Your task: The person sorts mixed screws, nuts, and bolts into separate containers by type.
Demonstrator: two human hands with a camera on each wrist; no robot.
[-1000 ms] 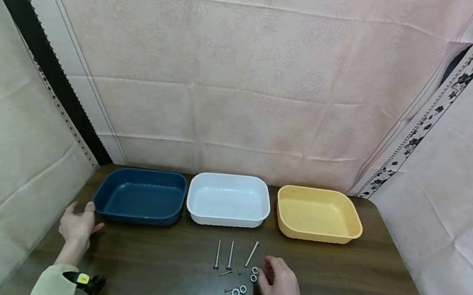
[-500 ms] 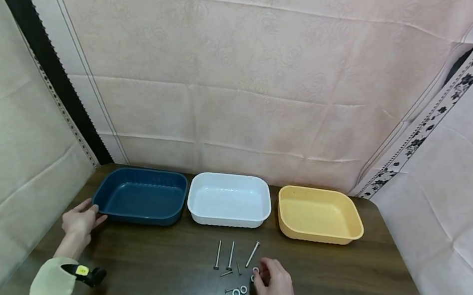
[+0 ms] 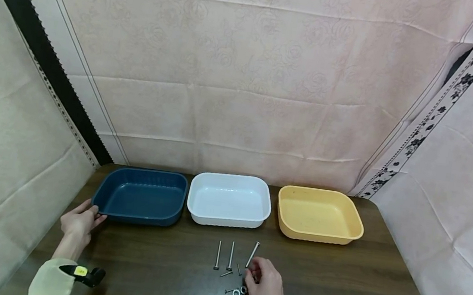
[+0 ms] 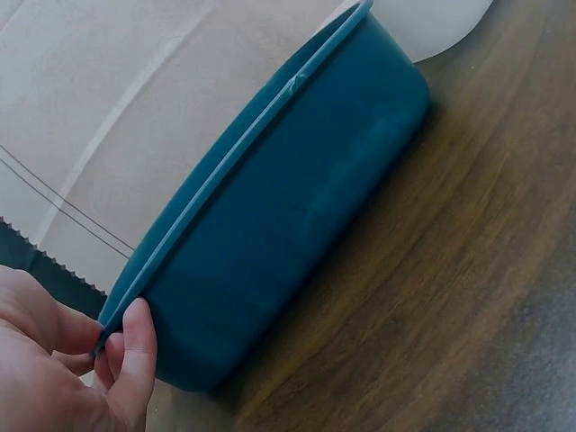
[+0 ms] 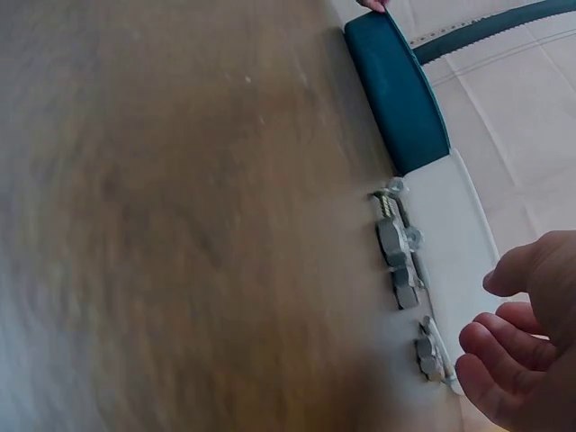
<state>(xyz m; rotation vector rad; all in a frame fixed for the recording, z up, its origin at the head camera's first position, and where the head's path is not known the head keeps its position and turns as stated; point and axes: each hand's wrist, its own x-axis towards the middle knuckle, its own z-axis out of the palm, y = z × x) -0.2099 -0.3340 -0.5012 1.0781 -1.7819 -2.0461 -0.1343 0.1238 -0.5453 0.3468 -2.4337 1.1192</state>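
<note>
At the left, my left hand point(image 3: 78, 223) pinches the near left corner of the blue tray point(image 4: 270, 207) by its rim, as the left wrist view shows. My right hand point(image 3: 264, 287) hovers by the small hardware with loosely bent fingers; thumb and fingertips stand apart, and I see nothing between them. Two hex nuts point(image 3: 236, 294) lie just left of it, beside a small screw point(image 3: 228, 291). In the right wrist view, more nuts point(image 5: 427, 355) lie near the fingertips; the head view hides these under the hand. A long bolt point(image 3: 252, 254) lies just beyond the fingers.
Two more long bolts point(image 3: 231, 255) and several small screws point(image 3: 226, 273) lie left of the right hand. Behind them stand a white tray point(image 3: 226, 221) and a yellow tray point(image 3: 316, 237). Cloth walls point(image 3: 240, 118) enclose the wooden table point(image 3: 156, 267) at the back and sides.
My right hand has moved left, now covering the two nuts that showed beside it in the head view. My left hand has shifted slightly closer onto the blue tray's corner.
</note>
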